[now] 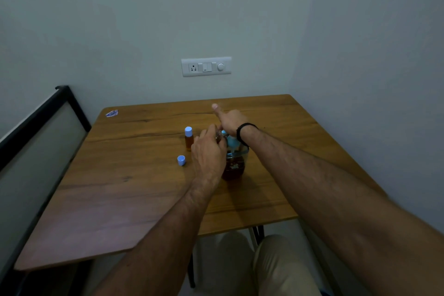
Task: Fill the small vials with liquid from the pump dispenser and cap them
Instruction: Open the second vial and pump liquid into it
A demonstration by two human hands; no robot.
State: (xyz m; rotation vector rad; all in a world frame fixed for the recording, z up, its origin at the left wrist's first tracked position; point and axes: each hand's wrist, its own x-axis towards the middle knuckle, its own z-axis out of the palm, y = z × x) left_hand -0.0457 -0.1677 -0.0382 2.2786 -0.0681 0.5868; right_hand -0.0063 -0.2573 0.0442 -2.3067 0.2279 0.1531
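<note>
A clear pump dispenser (234, 167) holding dark brown liquid stands mid-table, its light blue pump head (232, 141) on top. My right hand (230, 120) rests on the pump head, thumb stuck out. My left hand (208, 151) is closed around a small vial (218, 136) held at the spout; the vial is mostly hidden by my fingers. A filled vial with a light blue cap (188, 138) stands upright just left of my hands. A loose light blue cap (181, 160) lies on the wooden table (120, 175) in front of it.
The table sits in a wall corner, with a socket and switch plate (206, 66) on the far wall. A black-framed panel (40, 127) runs along the left. A small blue sticker (111, 113) marks the table's far left corner. My knees show below the near edge.
</note>
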